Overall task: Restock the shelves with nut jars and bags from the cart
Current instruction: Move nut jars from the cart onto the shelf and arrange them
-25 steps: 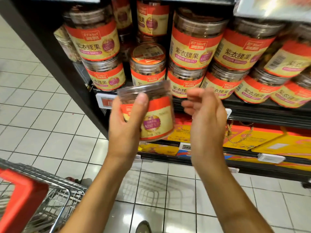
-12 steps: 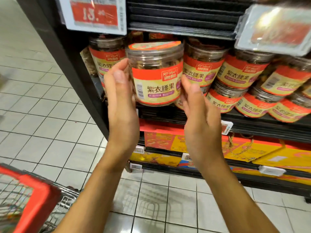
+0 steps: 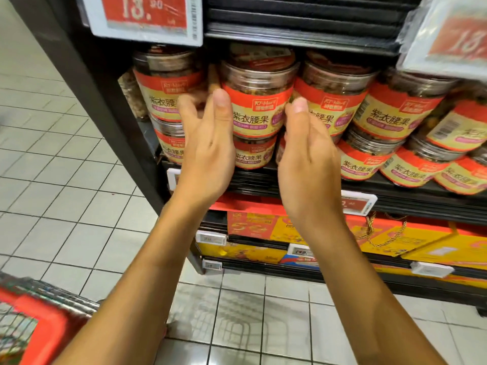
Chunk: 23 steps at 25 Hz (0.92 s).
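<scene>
The nut jar (image 3: pixel 257 101), clear plastic with a red and yellow label, stands in the shelf's upper row on top of another jar (image 3: pixel 253 154). My left hand (image 3: pixel 208 151) is at its left side, thumb tip against the jar's left edge and fingers spread over the neighbouring jar (image 3: pixel 166 88). My right hand (image 3: pixel 305 159) is at its right side with the thumb up by the jar's right edge; its fingers are hidden behind the palm. Neither hand wraps around the jar.
Several more identical jars (image 3: pixel 395 114) fill the shelf (image 3: pixel 290 180) in two stacked rows. Price tags (image 3: pixel 147 19) hang from the shelf above. Yellow and red gift boxes (image 3: pixel 395 241) lie on the lower shelves. The red-handled wire cart (image 3: pixel 39 325) is at lower left on the tiled floor.
The jar went from my left hand alone, to between both hands, then up and forward onto the stacked row. Both hands have loosened and sit slightly back from it.
</scene>
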Each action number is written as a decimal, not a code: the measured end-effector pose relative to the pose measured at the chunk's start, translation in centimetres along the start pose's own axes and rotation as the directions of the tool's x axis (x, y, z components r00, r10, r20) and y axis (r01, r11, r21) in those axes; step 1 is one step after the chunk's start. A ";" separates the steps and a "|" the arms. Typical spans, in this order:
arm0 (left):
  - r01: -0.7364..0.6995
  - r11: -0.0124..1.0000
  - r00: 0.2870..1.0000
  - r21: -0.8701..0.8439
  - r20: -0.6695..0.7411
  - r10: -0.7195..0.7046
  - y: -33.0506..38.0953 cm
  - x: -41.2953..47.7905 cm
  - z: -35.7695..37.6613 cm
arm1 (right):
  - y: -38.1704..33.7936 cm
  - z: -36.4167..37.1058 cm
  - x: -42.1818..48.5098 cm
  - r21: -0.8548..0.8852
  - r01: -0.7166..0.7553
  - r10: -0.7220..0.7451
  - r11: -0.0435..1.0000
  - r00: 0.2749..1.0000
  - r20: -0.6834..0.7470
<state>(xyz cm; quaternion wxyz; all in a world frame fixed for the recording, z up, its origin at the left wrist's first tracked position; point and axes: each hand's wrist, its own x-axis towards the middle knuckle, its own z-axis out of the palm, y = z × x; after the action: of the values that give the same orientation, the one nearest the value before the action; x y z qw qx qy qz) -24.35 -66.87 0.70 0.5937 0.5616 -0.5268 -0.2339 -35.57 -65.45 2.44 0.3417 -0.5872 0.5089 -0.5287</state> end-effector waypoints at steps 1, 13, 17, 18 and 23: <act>0.000 0.998 1.000 -0.067 -0.027 -0.002 -0.3 -0.3 0.1 | 0.2 0.0 -0.4 0.004 0.032 -0.032 0.999 0.998 -0.045; 0.016 0.991 0.998 -0.134 0.058 -0.008 -1.9 -0.7 0.6 | 1.6 1.0 0.3 -0.010 0.062 -0.063 0.998 0.997 -0.038; -0.001 0.998 1.000 0.067 0.018 0.000 -0.3 -3.1 -0.4 | 1.6 -0.1 -0.7 -0.027 0.057 -0.055 0.998 0.997 0.062; 0.035 0.997 0.999 0.067 -0.031 -0.033 0.6 -4.3 -1.1 | 1.2 -0.8 -1.2 -0.019 0.044 -0.042 0.999 0.993 0.113; 0.360 0.913 0.910 -0.193 -0.141 -0.389 7.4 -13.0 -5.8 | -2.3 -5.6 -6.5 -0.007 0.036 -0.030 0.999 0.914 0.405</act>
<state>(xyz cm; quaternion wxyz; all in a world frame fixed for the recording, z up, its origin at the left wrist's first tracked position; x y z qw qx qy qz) -25.85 -51.19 3.79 0.6256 0.6205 -0.3334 -0.3353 -39.92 -57.85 4.02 0.4264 -0.6948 0.4208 -0.3980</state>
